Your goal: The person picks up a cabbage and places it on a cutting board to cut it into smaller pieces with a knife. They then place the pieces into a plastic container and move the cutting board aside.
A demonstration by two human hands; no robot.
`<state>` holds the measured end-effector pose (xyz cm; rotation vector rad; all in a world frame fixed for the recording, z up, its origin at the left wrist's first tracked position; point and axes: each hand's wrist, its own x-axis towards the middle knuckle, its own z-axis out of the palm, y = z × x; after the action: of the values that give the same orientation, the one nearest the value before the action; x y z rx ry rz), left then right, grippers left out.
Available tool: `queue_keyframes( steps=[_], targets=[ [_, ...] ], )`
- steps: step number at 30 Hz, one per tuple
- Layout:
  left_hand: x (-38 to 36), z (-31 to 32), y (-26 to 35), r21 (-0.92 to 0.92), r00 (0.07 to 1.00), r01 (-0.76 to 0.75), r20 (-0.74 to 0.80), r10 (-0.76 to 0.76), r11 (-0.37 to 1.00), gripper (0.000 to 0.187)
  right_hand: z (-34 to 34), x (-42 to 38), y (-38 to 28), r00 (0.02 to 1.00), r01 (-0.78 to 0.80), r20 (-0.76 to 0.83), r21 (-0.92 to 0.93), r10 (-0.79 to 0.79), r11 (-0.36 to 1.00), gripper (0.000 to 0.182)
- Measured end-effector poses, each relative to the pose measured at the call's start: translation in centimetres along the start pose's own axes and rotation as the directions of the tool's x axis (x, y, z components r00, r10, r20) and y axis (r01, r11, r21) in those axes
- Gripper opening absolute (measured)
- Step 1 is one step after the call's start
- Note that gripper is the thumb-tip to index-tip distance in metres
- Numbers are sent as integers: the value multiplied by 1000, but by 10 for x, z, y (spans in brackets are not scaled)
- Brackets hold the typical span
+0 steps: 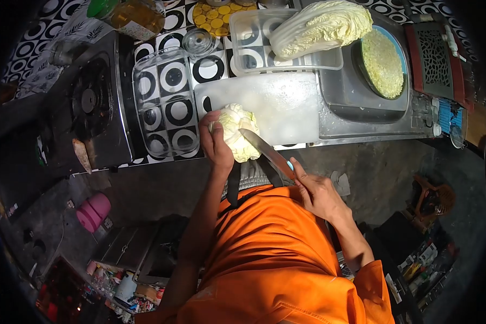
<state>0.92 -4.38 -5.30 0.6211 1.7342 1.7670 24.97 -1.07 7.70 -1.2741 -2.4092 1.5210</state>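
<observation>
My left hand [216, 143] is wrapped around the side of a pale yellow-white cabbage [236, 121], at the near left edge of a white cutting board [289, 105]. In my right hand [321, 194] is a kitchen knife [270, 152], gripped by its orange-brown handle, with a light blue spot near my thumb. The blade points up and left, its tip at the cabbage's right side; whether it cuts in cannot be seen. Behind the board, a long napa cabbage [324, 29] lies across a clear plastic container [286, 63].
A plate of finely chopped pale vegetable [383, 65] rests over the steel sink [362, 116] at right. Left of the board stands a clear rectangular container [167, 102], then a gas stove [92, 102]. A green-lidded jar [135, 21] and glass bowls [198, 43] are behind.
</observation>
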Motion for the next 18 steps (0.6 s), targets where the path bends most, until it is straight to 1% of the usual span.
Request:
queue_keyframes(
  steps=[2, 3, 5, 6, 8, 9, 10, 12, 16, 18],
  targets=[
    [0, 3, 1, 41, 999, -40, 2, 40, 998, 22, -5, -3, -7, 997, -13, 82, -57, 17, 998, 66],
    [0, 4, 4, 40, 999, -37, 7, 37, 999, 22, -8, -2, -12, 997, -18, 79, -57, 23, 998, 66],
    [1, 9, 11, 184, 994, -101, 67, 90, 978, 19, -15, 5, -20, 974, -47, 216, -79, 63, 996, 65],
    [3, 12, 14, 180, 993, -102, 74, 90, 978, 19, -18, 8, -20, 976, -51, 209, -80, 67, 995, 65],
    [7, 18, 19, 214, 998, -11, 64, -2, 977, 17, -25, 15, -19, 964, -135, 222, -65, 146, 989, 63],
    [9, 17, 17, 205, 997, -11, 78, -5, 979, 16, -33, 20, -22, 941, -212, 249, -89, 228, 973, 62],
    [10, 16, 16, 201, 997, -17, 83, 0, 979, 16, -39, 20, -26, 943, -212, 242, -89, 228, 973, 62],
    [9, 13, 16, 204, 980, -132, 171, 97, 970, 16, -47, 19, -33, 939, -191, 264, -141, 223, 971, 62],
    [10, 12, 15, 219, 980, -126, 177, 88, 967, 15, -57, 18, -51, 914, -224, 311, -151, 262, 963, 61],
    [10, 12, 18, 215, 973, -162, 196, 120, 963, 16, -62, 20, -57, 882, -265, 352, -181, 314, 947, 60]
  ],
)
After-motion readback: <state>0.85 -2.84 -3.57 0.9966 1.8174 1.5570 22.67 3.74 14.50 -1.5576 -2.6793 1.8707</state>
